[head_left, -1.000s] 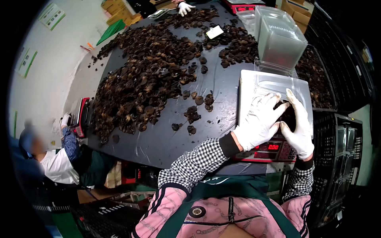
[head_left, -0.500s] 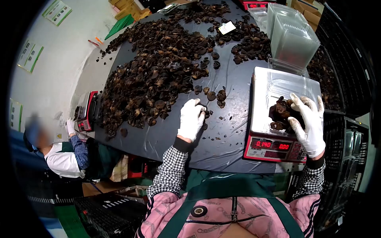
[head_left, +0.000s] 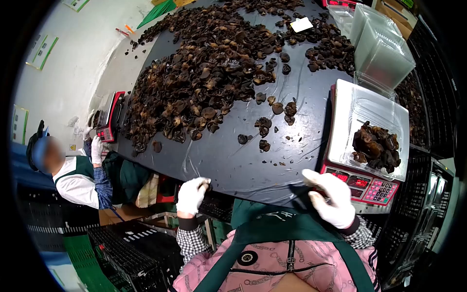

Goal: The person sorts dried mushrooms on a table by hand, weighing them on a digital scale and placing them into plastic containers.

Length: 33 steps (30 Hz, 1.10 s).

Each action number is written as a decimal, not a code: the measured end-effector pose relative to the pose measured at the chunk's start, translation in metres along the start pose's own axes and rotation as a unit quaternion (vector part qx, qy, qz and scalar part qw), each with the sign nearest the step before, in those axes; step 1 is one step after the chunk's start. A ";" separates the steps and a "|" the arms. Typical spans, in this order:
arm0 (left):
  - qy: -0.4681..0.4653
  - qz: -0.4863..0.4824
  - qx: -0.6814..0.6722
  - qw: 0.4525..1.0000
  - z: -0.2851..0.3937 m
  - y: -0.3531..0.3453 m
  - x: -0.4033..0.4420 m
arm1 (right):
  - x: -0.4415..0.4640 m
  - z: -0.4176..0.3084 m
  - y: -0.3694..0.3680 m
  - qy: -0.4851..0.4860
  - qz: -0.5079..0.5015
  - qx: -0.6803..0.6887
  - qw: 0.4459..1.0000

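Note:
My left hand [head_left: 192, 196], in a white glove, is at the table's front edge with its fingers curled together. Anything in its fingers is too small to make out. In front of the scale, my gloved right hand [head_left: 332, 198] has thumb and fingers apart and holds nothing. Wood ear mushrooms [head_left: 377, 146] lie in a clear plastic tray [head_left: 372, 103] on the white-topped digital scale [head_left: 344, 95]. A large heap of wood ears [head_left: 194, 82] covers the far left of the table, and a few loose pieces [head_left: 263, 125] lie nearer to me.
A stack of clear plastic trays [head_left: 384, 46] stands behind the scale. Black crates [head_left: 421, 194] are on the right. At the left, a co-worker [head_left: 80, 177] has hands at another red scale [head_left: 111, 117]. A white card [head_left: 301, 24] rests on the heap.
My right hand has left the wood ears on the scale and drawn back toward me. My left hand has pulled away from the loose pieces to the table edge. The view has shifted.

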State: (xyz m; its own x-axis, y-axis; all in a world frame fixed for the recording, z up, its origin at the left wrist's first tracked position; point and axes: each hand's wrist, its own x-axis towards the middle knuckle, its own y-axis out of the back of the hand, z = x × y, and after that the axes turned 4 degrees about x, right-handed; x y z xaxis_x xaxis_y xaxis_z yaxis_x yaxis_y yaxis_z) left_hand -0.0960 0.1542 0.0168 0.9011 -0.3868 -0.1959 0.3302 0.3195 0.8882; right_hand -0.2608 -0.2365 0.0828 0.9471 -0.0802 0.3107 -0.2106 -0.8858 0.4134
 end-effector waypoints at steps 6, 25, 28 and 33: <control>-0.090 0.204 0.019 0.975 0.025 -0.002 0.019 | 0.003 0.033 -0.083 -0.204 -0.049 0.249 0.945; -0.264 0.154 -0.020 0.952 0.149 -0.064 0.084 | 0.007 0.074 -0.112 -0.415 -0.005 0.619 0.667; -0.248 0.174 0.006 0.953 0.145 -0.078 0.100 | 0.005 0.073 -0.109 -0.418 0.003 0.624 0.660; -0.302 -0.046 -0.183 0.935 0.166 -0.042 0.074 | 0.008 0.066 -0.102 -0.406 0.045 0.682 0.607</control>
State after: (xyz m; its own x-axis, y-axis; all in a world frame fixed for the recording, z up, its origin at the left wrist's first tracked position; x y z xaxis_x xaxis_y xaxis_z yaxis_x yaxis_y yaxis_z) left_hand -0.0899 -0.0318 0.0342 0.5779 -0.8095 0.1041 0.5717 0.4925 0.6562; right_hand -0.2158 -0.1769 -0.0135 0.8706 0.1358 -0.4729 -0.3977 -0.3716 -0.8389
